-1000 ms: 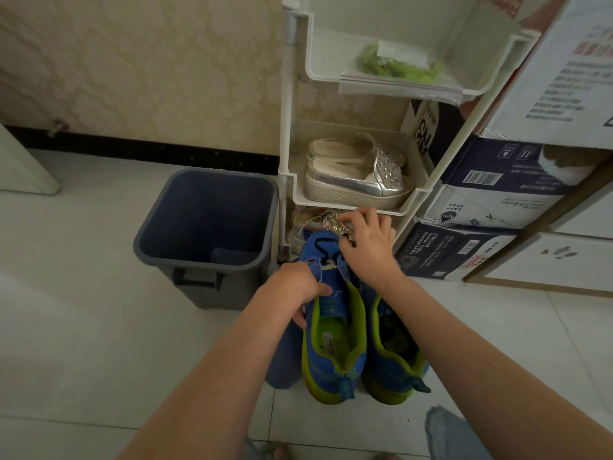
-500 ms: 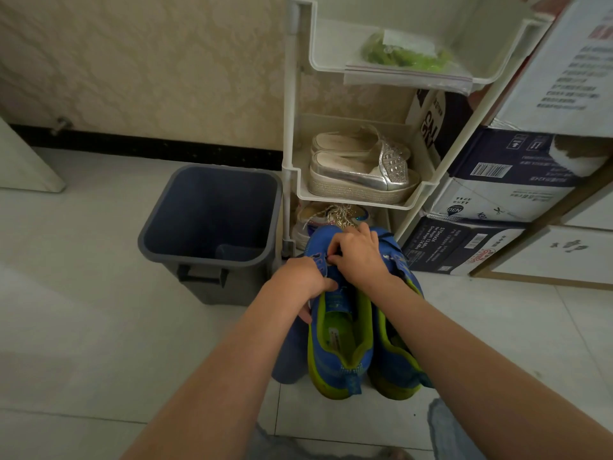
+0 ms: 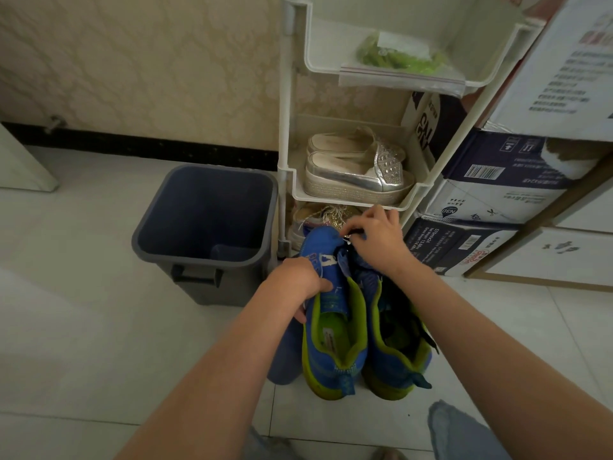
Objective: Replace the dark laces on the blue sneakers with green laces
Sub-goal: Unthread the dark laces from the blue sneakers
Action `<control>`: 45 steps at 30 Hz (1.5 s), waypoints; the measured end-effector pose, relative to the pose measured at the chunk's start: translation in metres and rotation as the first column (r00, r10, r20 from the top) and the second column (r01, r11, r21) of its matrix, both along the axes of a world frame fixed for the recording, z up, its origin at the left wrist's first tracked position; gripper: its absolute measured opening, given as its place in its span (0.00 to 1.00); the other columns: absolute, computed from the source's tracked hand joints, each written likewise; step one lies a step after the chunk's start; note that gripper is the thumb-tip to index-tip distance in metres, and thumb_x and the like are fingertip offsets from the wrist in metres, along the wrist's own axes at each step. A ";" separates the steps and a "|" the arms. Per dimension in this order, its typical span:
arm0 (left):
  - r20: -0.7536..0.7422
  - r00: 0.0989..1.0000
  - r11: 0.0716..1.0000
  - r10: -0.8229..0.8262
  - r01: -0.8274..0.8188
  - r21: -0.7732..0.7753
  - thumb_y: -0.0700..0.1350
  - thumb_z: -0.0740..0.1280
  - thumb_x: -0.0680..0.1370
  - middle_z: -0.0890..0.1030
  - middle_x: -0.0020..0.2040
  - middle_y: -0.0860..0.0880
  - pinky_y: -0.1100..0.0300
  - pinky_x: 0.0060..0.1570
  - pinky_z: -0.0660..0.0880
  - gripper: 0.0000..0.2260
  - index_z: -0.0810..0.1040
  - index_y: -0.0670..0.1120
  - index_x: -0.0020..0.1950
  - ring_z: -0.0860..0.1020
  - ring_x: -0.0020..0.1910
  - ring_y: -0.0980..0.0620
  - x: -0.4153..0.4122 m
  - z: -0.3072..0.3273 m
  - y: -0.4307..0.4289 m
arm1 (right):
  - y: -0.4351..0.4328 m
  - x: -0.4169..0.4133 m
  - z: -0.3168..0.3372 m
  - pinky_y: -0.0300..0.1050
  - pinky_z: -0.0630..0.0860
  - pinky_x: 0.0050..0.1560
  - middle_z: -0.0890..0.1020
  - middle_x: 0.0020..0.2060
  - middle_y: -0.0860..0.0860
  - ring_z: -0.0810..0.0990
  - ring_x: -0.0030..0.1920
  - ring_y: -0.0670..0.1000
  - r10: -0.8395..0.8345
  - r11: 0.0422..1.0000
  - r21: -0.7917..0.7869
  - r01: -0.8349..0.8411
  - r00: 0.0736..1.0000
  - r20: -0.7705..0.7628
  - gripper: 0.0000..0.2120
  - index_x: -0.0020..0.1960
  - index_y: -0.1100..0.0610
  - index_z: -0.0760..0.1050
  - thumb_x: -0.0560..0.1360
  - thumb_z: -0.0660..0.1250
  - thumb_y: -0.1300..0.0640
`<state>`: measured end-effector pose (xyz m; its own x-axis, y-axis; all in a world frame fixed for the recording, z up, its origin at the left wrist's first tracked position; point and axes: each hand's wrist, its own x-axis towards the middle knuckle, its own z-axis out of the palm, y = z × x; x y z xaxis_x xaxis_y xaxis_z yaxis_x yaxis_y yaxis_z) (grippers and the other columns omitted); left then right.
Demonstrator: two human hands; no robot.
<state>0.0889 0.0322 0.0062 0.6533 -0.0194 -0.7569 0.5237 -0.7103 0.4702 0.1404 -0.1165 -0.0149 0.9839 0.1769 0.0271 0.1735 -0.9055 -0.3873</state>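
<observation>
Two blue sneakers with green lining stand side by side on the floor, the left sneaker and the right sneaker. My left hand grips the left sneaker's upper at its left side. My right hand pinches the dark lace near the toe of the left sneaker. More dark lace lies over the right sneaker. The green laces sit in a clear zip bag on the top shelf of the white rack.
A dark grey bin stands left of the rack, close to the sneakers. Silver platform shoes fill the middle shelf, a glittery shoe the bottom one. Stacked cardboard boxes stand to the right. The floor is pale tile.
My right hand dipped toward the sneaker's tongue, then rose back to the toe end pulling the dark lace. The left hand stays on the left sneaker.
</observation>
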 end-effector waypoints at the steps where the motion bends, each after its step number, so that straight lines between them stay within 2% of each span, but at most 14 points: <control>1: 0.010 1.000 1.000 -0.008 0.008 0.004 0.48 0.67 0.78 0.77 0.40 0.39 0.55 0.29 0.77 0.22 0.69 0.34 0.64 0.76 0.27 0.45 0.000 0.000 -0.001 | 0.001 -0.003 -0.002 0.47 0.60 0.63 0.69 0.57 0.52 0.64 0.60 0.56 0.014 0.998 -0.055 -0.014 1.000 -0.003 0.10 0.53 0.49 0.79 0.76 0.63 0.57; 7: 0.043 0.998 0.998 -0.056 0.054 0.037 0.49 0.67 0.77 0.77 0.46 0.39 0.57 0.30 0.77 0.22 0.70 0.35 0.64 0.76 0.27 0.47 0.001 -0.002 -0.001 | 0.014 -0.010 -0.010 0.49 0.60 0.65 0.70 0.60 0.55 0.62 0.63 0.58 -0.072 0.963 -0.266 0.047 0.994 -0.085 0.20 0.51 0.54 0.82 0.72 0.67 0.39; 11: 0.076 0.993 0.993 -0.094 0.088 0.078 0.50 0.67 0.77 0.76 0.38 0.43 0.62 0.24 0.74 0.20 0.72 0.36 0.61 0.75 0.26 0.50 0.000 -0.002 -0.001 | 0.024 -0.011 -0.019 0.48 0.62 0.62 0.72 0.59 0.55 0.64 0.62 0.58 -0.107 0.964 -0.245 0.103 0.994 -0.003 0.13 0.50 0.56 0.82 0.74 0.67 0.49; 15: 0.063 0.993 0.991 -0.098 0.092 0.093 0.49 0.66 0.78 0.76 0.39 0.41 0.59 0.30 0.77 0.20 0.72 0.36 0.62 0.76 0.26 0.48 0.000 -0.001 -0.002 | 0.032 -0.012 -0.022 0.48 0.61 0.59 0.74 0.58 0.55 0.64 0.60 0.58 -0.049 0.968 -0.245 0.055 0.998 0.028 0.10 0.51 0.57 0.81 0.76 0.62 0.55; 19: -0.013 1.000 0.998 -0.022 0.023 0.062 0.49 0.68 0.77 0.78 0.41 0.39 0.62 0.19 0.72 0.25 0.68 0.34 0.67 0.76 0.21 0.49 0.004 -0.004 -0.002 | 0.031 -0.011 0.001 0.45 0.57 0.58 0.77 0.51 0.49 0.66 0.60 0.54 -0.068 0.973 0.207 0.103 0.983 -0.170 0.03 0.44 0.50 0.78 0.76 0.68 0.53; 21: -0.024 1.000 0.999 -0.006 0.007 0.044 0.48 0.68 0.77 0.78 0.39 0.38 0.63 0.19 0.72 0.24 0.69 0.33 0.66 0.76 0.21 0.49 0.005 -0.004 -0.003 | 0.034 -0.010 0.023 0.48 0.63 0.63 0.79 0.42 0.46 0.74 0.52 0.50 0.012 0.880 0.465 0.099 0.973 -0.229 0.05 0.41 0.48 0.75 0.75 0.69 0.54; 23: -0.005 1.000 0.999 -0.010 0.010 0.032 0.49 0.67 0.77 0.79 0.44 0.37 0.60 0.26 0.77 0.24 0.69 0.34 0.66 0.77 0.24 0.49 0.004 -0.005 -0.003 | 0.039 -0.014 0.049 0.45 0.71 0.57 0.79 0.37 0.46 0.77 0.42 0.46 0.093 0.756 0.646 0.104 0.960 -0.264 0.07 0.40 0.50 0.75 0.76 0.69 0.58; 26: 0.076 0.996 0.996 -0.047 0.041 0.079 0.54 0.67 0.77 0.79 0.48 0.38 0.52 0.44 0.79 0.26 0.70 0.35 0.66 0.81 0.39 0.43 0.002 -0.008 -0.001 | 0.042 -0.023 0.081 0.32 0.71 0.44 0.78 0.36 0.47 0.76 0.38 0.43 0.126 0.659 0.735 0.157 0.941 -0.314 0.06 0.41 0.54 0.76 0.77 0.67 0.59; 29: 0.371 0.924 0.984 -0.091 0.026 0.176 0.56 0.66 0.77 0.76 0.63 0.42 0.51 0.58 0.73 0.24 0.72 0.43 0.68 0.76 0.60 0.43 0.002 -0.009 0.002 | 0.036 -0.029 0.092 0.28 0.71 0.36 0.79 0.36 0.49 0.77 0.36 0.43 0.140 0.576 0.786 0.226 0.920 -0.367 0.04 0.44 0.57 0.78 0.77 0.67 0.59; 33: 0.584 0.793 0.980 0.176 -0.086 -0.178 0.47 0.69 0.76 0.81 0.57 0.45 0.55 0.57 0.74 0.13 0.81 0.44 0.59 0.78 0.56 0.48 0.003 -0.004 -0.002 | 0.025 -0.040 0.089 0.30 0.72 0.34 0.78 0.35 0.50 0.76 0.35 0.44 0.153 0.466 0.829 0.310 0.894 -0.420 0.04 0.44 0.59 0.78 0.76 0.66 0.61; 37: 0.598 0.769 0.962 0.227 -0.080 -0.262 0.43 0.69 0.76 0.82 0.50 0.45 0.51 0.56 0.74 0.05 0.81 0.44 0.50 0.79 0.52 0.46 -0.001 0.000 -0.005 | 0.012 -0.045 0.089 0.35 0.72 0.44 0.79 0.36 0.51 0.76 0.38 0.46 0.116 0.440 0.839 0.320 0.906 -0.406 0.03 0.45 0.59 0.79 0.75 0.68 0.60; 39: 0.562 0.729 0.897 0.391 -0.165 -0.411 0.39 0.63 0.79 0.80 0.47 0.45 0.47 0.52 0.77 0.06 0.77 0.48 0.45 0.80 0.48 0.44 -0.002 0.006 -0.003 | 0.009 -0.050 0.091 0.31 0.72 0.39 0.78 0.34 0.52 0.75 0.34 0.45 0.051 0.495 0.812 0.308 0.923 -0.381 0.02 0.45 0.60 0.77 0.76 0.67 0.61; 41: 0.471 0.711 0.799 0.522 -0.215 -0.561 0.38 0.58 0.82 0.79 0.44 0.44 0.54 0.43 0.79 0.07 0.72 0.45 0.46 0.81 0.41 0.48 -0.004 0.018 -0.002 | 0.006 -0.058 0.091 0.29 0.71 0.37 0.77 0.33 0.52 0.74 0.33 0.45 -0.019 0.632 0.727 0.267 0.944 -0.330 0.04 0.43 0.59 0.75 0.76 0.67 0.63; 45: 0.415 0.684 0.676 0.600 -0.154 -0.721 0.39 0.58 0.82 0.81 0.43 0.42 0.60 0.38 0.81 0.05 0.72 0.39 0.52 0.81 0.37 0.51 -0.015 0.054 -0.005 | -0.002 -0.074 0.086 0.44 0.67 0.59 0.74 0.52 0.48 0.70 0.55 0.48 -0.027 0.890 0.433 0.146 0.962 -0.270 0.05 0.41 0.51 0.75 0.74 0.69 0.57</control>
<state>0.0735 0.0269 0.0604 0.9894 0.0539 -0.1345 0.1327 0.0357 0.9905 0.0665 -0.1186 0.0706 0.9789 0.1188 -0.1660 -0.0540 -0.6336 -0.7718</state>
